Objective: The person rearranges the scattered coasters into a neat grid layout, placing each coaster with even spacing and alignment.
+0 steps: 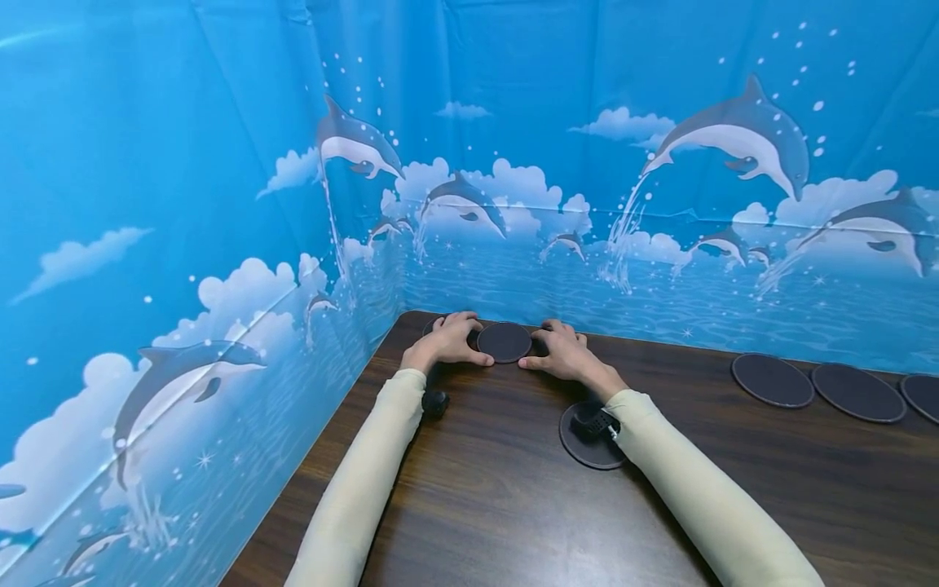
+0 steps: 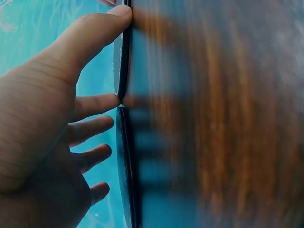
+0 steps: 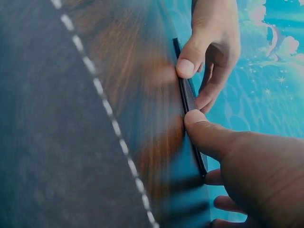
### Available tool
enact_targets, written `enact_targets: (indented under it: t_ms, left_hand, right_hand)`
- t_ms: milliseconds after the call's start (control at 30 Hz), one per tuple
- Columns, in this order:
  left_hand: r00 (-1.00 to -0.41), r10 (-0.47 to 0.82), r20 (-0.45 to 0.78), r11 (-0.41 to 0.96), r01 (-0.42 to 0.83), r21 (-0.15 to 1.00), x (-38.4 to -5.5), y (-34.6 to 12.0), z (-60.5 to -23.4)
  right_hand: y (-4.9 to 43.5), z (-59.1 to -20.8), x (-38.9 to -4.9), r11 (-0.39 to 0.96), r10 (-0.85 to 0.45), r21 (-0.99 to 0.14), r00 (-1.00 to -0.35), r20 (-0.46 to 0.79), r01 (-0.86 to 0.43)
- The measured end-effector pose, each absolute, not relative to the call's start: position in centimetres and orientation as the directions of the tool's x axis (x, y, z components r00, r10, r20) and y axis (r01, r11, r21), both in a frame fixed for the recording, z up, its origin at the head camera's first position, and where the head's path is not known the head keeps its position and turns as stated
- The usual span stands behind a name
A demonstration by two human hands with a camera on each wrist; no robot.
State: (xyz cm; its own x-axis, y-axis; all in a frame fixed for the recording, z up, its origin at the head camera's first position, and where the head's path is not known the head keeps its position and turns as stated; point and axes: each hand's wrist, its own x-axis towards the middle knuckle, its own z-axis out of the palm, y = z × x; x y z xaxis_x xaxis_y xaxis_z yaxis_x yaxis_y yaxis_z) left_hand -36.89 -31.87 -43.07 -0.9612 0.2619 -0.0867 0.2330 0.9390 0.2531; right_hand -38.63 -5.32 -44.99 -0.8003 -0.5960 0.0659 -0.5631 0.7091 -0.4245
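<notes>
A round dark coaster (image 1: 504, 342) lies at the back of the table between the two hands. My left hand (image 1: 453, 339) grips its left side, with the thumb at the near edge and the index finger at the side. From the right, my right hand (image 1: 561, 350) holds it the same way, thumb at the near rim. In the right wrist view both thumbs press on the edge of this coaster (image 3: 198, 159). A second coaster (image 2: 125, 166) sits to the left, beside the left hand's other fingers, and is partly hidden by that hand in the head view.
Another stitched coaster (image 1: 591, 454) lies beneath the right wrist and its black camera (image 1: 590, 420). Along the back right are three more coasters (image 1: 773, 380) in a row. A blue dolphin-print curtain (image 1: 513, 277) borders the wooden table (image 1: 484, 489) behind and to the left.
</notes>
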Motion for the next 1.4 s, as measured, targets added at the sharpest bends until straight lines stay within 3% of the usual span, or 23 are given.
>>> enact_targets:
  t_ms: [633, 1100, 1400]
  left_hand:
    - [-0.949, 0.316, -0.017, 0.92, 0.302, 0.248, -36.5, -30.6, -43.5]
    - [-0.931, 0.334, 0.146, 0.879, 0.364, 0.308, -36.6, -30.4, -41.1]
    - [-0.929, 0.325, 0.178, 0.809, 0.37, 0.456, -36.1, -30.2, -40.1]
  right_hand:
    - [-5.1, -46.0, -38.8, 0.677, -0.573, -0.486, -0.81, 0.122, -0.552]
    - [-3.0, -43.8, -38.4, 0.585, -0.559, -0.574, -0.798, 0.226, -0.573]
    - [-2.1, -43.4, -38.5, 0.504, -0.564, -0.646, -0.785, 0.256, -0.573]
